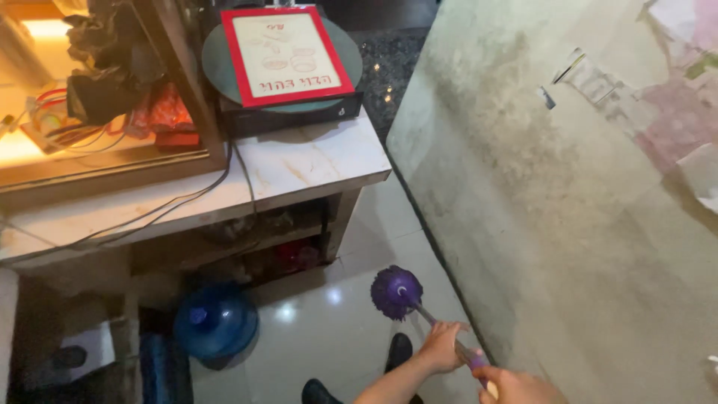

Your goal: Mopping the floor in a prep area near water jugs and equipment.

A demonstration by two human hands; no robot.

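Observation:
A purple fluffy duster (396,292) on a thin handle points down toward the tiled floor (336,337), close to the base of a stained pale wall (568,224). My left hand (443,346) grips the handle a little below the head. My right hand (516,387) holds the handle's purple end at the bottom edge of the view. Both hands are closed around the handle. My dark shoes (396,352) show below the duster.
A marble counter (299,164) at left carries a glass case (97,97), a dark box with a round tray and a red-framed card (288,56). Cables hang over its edge. A blue water jug (215,323) stands on the floor beneath it.

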